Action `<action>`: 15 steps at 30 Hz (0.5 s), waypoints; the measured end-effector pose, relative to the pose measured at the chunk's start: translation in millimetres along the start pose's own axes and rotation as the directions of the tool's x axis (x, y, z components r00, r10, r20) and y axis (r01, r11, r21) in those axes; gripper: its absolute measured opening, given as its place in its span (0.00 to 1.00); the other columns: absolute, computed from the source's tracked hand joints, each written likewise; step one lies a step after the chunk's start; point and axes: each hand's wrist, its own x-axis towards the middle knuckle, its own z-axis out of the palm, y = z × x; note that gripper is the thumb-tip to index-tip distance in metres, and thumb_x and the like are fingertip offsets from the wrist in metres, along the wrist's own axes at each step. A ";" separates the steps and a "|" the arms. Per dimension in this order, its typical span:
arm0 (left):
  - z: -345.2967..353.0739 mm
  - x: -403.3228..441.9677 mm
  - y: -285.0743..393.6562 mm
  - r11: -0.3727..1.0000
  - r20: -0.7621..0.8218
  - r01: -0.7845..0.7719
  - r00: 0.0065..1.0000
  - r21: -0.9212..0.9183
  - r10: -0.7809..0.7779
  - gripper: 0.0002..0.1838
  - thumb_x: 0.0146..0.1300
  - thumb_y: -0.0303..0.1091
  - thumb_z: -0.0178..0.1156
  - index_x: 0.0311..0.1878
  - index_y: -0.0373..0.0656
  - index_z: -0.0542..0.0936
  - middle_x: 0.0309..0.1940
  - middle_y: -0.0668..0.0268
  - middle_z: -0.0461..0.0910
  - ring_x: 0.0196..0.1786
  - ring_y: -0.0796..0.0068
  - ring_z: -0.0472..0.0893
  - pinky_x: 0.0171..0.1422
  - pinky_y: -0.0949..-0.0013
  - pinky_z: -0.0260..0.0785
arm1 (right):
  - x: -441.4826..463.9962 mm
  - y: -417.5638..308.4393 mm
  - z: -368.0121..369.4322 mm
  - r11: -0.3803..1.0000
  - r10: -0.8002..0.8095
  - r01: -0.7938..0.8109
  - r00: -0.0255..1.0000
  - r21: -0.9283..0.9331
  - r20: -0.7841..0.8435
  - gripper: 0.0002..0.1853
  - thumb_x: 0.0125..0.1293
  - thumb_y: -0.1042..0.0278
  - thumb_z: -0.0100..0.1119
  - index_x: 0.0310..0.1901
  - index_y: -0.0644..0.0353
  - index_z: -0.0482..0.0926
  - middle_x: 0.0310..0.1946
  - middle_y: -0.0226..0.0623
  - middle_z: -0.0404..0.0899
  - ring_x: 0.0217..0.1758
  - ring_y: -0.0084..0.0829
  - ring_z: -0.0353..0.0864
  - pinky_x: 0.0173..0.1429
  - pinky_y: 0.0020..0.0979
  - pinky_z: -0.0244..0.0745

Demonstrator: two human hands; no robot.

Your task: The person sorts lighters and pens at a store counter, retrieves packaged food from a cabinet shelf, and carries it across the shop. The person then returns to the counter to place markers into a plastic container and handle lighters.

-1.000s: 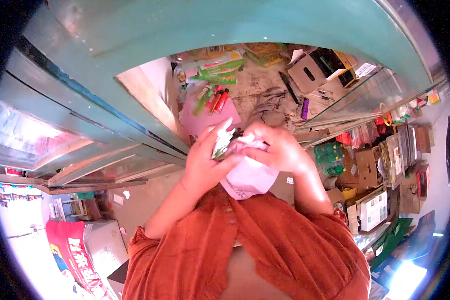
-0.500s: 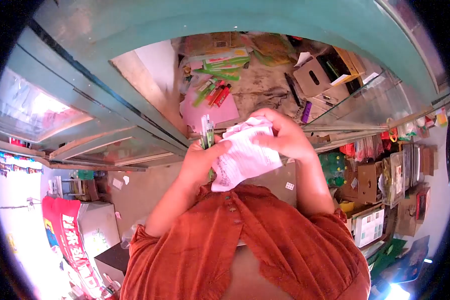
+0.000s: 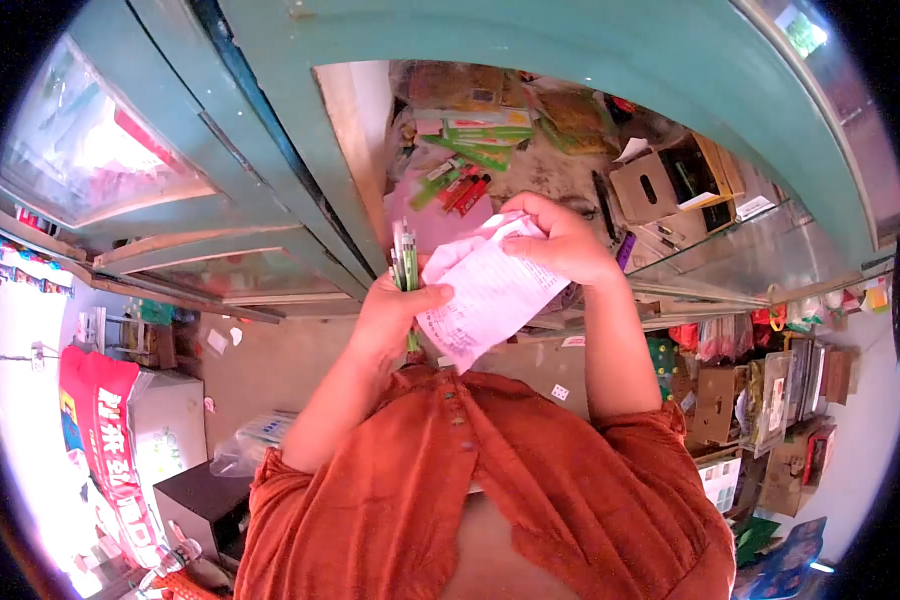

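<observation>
A crumpled sheet of paper (image 3: 495,290) with rows of print or writing is stretched between both hands in front of the chest. My left hand (image 3: 395,310) is closed around a bundle of pens (image 3: 405,258), several thin green and clear barrels standing upright, and its thumb presses on the paper's left edge. My right hand (image 3: 565,248) pinches the upper right part of the sheet, thumb on the near face, other fingers behind it. Beyond the hands, a pink sheet (image 3: 440,215) lies inside the cabinet with red packets (image 3: 465,192) on it.
The green cabinet frame (image 3: 570,55) arches overhead, with a glass pane (image 3: 715,250) at right. Inside are green packs (image 3: 485,140), a cardboard box (image 3: 645,188) and a purple item (image 3: 626,250). A dark box (image 3: 195,500) stands low left; cartons (image 3: 720,400) fill the right.
The paper has been spread flatter and turned, showing more of its printed face. The camera view has shifted a little, and both hands keep their holds.
</observation>
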 end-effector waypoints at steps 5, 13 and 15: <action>-3.3 -2.1 4.8 0.991 -0.065 0.032 0.998 0.134 -0.023 0.20 0.56 0.24 0.69 0.53 0.39 0.79 0.36 0.72 0.82 0.32 0.84 0.78 0.33 0.79 0.67 | 4.1 8.7 -5.3 0.986 0.073 -0.076 0.997 -0.146 -0.030 0.17 0.62 0.68 0.66 0.51 0.59 0.75 0.41 0.27 0.79 0.44 0.17 0.75 0.48 0.23 0.72; 1.1 -6.0 0.4 0.416 0.144 -0.498 0.755 0.761 0.640 0.22 0.58 0.27 0.64 0.58 0.42 0.78 0.51 0.61 0.82 0.51 0.66 0.82 0.54 0.66 0.74 | 33.8 28.0 -9.0 0.732 -0.116 -0.162 0.928 -0.662 -0.355 0.14 0.60 0.60 0.66 0.44 0.58 0.80 0.35 0.40 0.82 0.39 0.34 0.82 0.45 0.33 0.74; 7.7 -4.0 4.3 0.305 0.297 -0.582 0.715 0.753 0.633 0.23 0.57 0.27 0.63 0.58 0.44 0.78 0.55 0.59 0.81 0.55 0.61 0.81 0.57 0.64 0.73 | 45.1 27.1 -2.0 0.642 -0.075 -0.237 0.927 -0.729 -0.367 0.17 0.59 0.57 0.65 0.46 0.56 0.80 0.38 0.47 0.82 0.42 0.46 0.82 0.47 0.39 0.76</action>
